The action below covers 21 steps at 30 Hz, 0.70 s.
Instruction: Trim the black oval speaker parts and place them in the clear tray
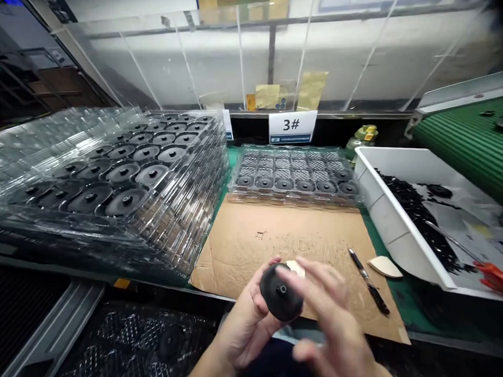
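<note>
My left hand [255, 313] is closed around the edge of a round black plastic part [281, 295] with a small raised stub at its centre. Over that part reaches my right hand [334, 312], somewhat blurred, its index finger at the rim. A small cream pad [295, 268] shows at the right hand's fingers, apparently pinched in them and close to the part's edge. Beneath both hands lies a cardboard sheet [295, 225]. On its right side are a pen-like knife [369, 280] and a cream wedge-shaped pad [385, 266].
Stacked clear trays [181, 214] filled with black parts rise at left. A clear tray [295, 194] behind the cardboard has parts in its front row. At right, a white bin [403, 232] contains black scraps and a red-handled tool [499, 280]. Another tray [129, 349] sits lower left.
</note>
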### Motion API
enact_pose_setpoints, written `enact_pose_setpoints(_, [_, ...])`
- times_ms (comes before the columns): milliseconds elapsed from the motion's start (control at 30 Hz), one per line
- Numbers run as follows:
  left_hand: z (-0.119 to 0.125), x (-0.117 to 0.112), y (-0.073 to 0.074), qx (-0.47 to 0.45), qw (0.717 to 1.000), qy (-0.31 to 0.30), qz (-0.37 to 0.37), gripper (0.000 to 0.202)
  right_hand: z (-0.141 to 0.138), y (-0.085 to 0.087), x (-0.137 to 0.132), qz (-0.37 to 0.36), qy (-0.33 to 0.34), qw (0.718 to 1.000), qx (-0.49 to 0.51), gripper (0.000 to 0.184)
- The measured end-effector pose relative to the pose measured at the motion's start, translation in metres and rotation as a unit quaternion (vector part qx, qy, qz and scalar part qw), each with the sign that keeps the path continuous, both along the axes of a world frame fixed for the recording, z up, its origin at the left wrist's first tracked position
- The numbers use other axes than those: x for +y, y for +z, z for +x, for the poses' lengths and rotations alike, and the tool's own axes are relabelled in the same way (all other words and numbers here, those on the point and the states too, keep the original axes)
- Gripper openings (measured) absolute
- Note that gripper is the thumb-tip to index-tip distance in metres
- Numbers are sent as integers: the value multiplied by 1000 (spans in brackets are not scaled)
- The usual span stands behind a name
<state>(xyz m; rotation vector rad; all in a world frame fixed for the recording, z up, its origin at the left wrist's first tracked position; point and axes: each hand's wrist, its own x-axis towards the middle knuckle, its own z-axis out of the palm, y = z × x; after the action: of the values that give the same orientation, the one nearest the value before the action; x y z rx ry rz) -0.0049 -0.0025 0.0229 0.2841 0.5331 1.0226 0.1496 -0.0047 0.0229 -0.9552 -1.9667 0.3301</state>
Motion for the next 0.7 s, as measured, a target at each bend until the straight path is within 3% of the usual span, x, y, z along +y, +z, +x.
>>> enact_pose_setpoints(100, [-9,2,-2,19,999,36,-25,65,-5,-19,-4,79,61,992,-71,50])
enact_pose_setpoints(200, [-17,6,-4,40,997,57,-40,69,4,-31,-6,12,-1,998,-59,45])
enact_pose_setpoints(300, [-18,11,-9,38,996,57,-49,66,5,-30,-5,-39,-67,997,13,48])
enact_pose_setpoints(467, [-15,20,-20,7,998,48,-31,61,-7,-42,-1,0,3,1000,30,33])
enact_pose_setpoints(533, [-18,23,-24,12,998,53,-25,62,1,-54,3,-62,-68,993,69,31])
enact_pose_setpoints(633, [-22,29,-30,-3,998,61,-35,55,25,-71,16,-211,-219,948,91,28])
enact_pose_setpoints(700, [-23,33,-34,-14,996,67,-53,52,36,-80,27,-269,-236,933,44,29])
